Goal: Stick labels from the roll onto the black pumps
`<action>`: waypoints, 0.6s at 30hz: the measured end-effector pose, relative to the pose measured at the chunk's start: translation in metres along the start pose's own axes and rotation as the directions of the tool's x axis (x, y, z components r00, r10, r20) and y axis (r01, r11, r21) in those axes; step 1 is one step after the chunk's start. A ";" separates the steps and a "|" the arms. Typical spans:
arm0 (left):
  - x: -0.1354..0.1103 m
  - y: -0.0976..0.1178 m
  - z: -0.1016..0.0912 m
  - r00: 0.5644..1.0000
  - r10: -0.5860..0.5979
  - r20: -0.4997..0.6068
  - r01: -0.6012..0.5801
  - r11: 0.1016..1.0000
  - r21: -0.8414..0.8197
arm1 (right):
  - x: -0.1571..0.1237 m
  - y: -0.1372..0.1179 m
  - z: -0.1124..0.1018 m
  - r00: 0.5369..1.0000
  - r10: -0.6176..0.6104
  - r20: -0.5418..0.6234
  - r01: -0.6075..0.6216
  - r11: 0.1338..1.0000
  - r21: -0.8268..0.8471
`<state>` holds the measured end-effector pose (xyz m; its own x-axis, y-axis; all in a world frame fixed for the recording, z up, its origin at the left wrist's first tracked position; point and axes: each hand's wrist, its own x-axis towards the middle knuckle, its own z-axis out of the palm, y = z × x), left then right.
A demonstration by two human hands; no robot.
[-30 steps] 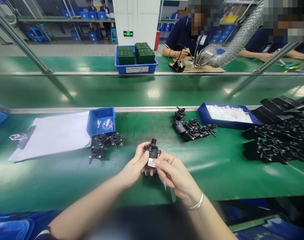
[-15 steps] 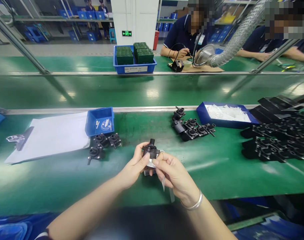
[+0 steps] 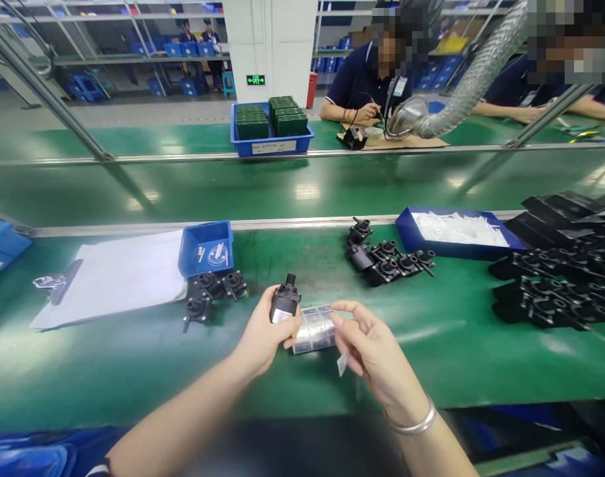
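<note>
My left hand (image 3: 265, 334) is closed around a small black pump (image 3: 285, 299), its spout pointing up. A white label (image 3: 282, 316) shows on the pump's body, partly behind my thumb. Right of it, a sheet of silver labels (image 3: 315, 329) lies between my hands, its left end hidden by my left fingers. My right hand (image 3: 366, 348) is at the sheet's right edge, thumb and forefinger curled close together. A small pale strip (image 3: 342, 364) hangs from the lower fingers of that hand; its upper end is hidden.
Several black pumps stand left (image 3: 210, 291) and right (image 3: 386, 258), with many more at far right (image 3: 555, 291). A blue bin (image 3: 206, 248) sits beside a clipboard with paper (image 3: 123, 275). A blue box (image 3: 461, 246) holds white slips. Across the bench a co-worker (image 3: 354, 83) works.
My hands have moved apart: the left has shifted left with the pump, and the right has let go of it and moved right. The label sheet between them is now exposed.
</note>
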<state>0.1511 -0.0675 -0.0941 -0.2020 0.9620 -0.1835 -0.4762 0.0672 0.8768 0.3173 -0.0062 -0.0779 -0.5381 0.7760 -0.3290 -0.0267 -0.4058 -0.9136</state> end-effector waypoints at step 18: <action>-0.036 0.005 -0.090 0.925 0.379 -0.026 -0.202 0.548 0.812 | -0.011 -0.003 -0.051 0.995 -0.025 0.098 -0.013 0.929 0.369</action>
<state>0.0792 -0.1257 -0.1232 -0.3898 0.9084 0.1512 0.4751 0.0577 0.8781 0.3664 0.0106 -0.0841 -0.6173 0.7349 -0.2809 -0.3290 -0.5655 -0.7563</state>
